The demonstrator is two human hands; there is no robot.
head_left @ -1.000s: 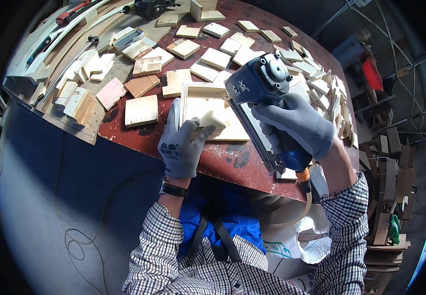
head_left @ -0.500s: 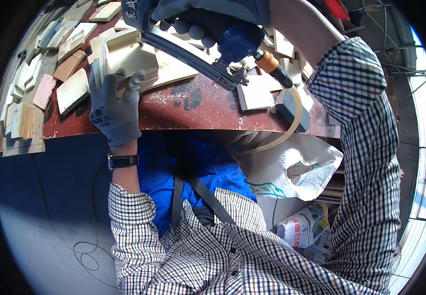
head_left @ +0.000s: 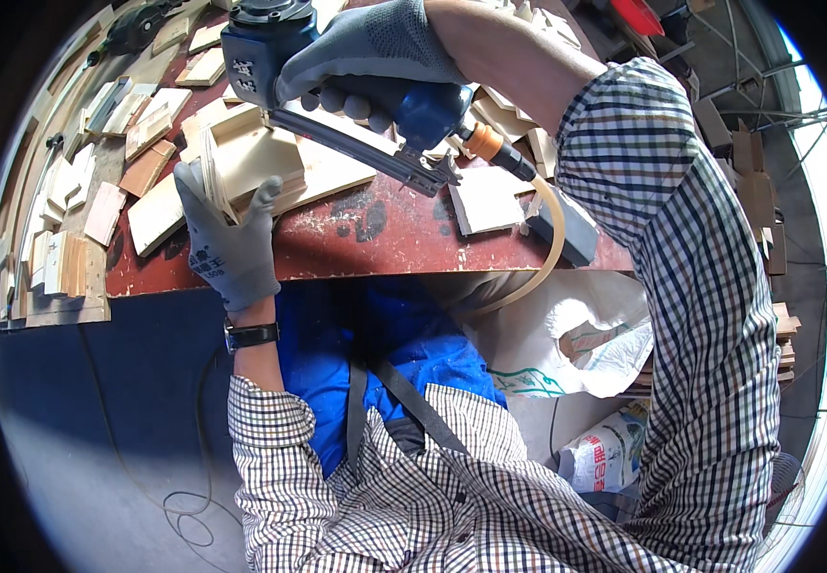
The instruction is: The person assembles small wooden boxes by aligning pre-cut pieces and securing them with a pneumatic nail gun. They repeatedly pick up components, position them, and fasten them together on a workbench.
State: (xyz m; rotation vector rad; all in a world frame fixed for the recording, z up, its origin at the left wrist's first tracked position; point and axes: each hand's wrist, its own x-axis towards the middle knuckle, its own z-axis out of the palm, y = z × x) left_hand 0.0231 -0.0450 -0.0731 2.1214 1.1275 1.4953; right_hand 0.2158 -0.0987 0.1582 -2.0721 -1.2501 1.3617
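My right hand [head_left: 375, 53], in a grey glove, is closed round the handle of a dark blue pneumatic nail gun [head_left: 253, 72]. Its nose comes down at the far corner of a small open wooden box [head_left: 258, 158] of pale boards. An orange coupling [head_left: 483, 141] joins the gun to a clear yellowish air hose [head_left: 558, 224]. My gloved left hand [head_left: 232, 244] grips the near left side of the box, thumb and fingers on its boards. Underneath and beside the box lies a flat pale board [head_left: 337, 177].
The worn red tabletop [head_left: 337, 253] bears many loose wood pieces, among them a pale block [head_left: 157, 218] and a square board [head_left: 485, 201]. A dark grey bar [head_left: 564, 234] lies near the front edge. A white sack [head_left: 609, 315] hangs below, and a cable [head_left: 198, 458] coils on the floor.
The box has tilted and turned slightly in my left hand. The nail gun has shifted a little left and lower in view, its nose still at the box's far corner.
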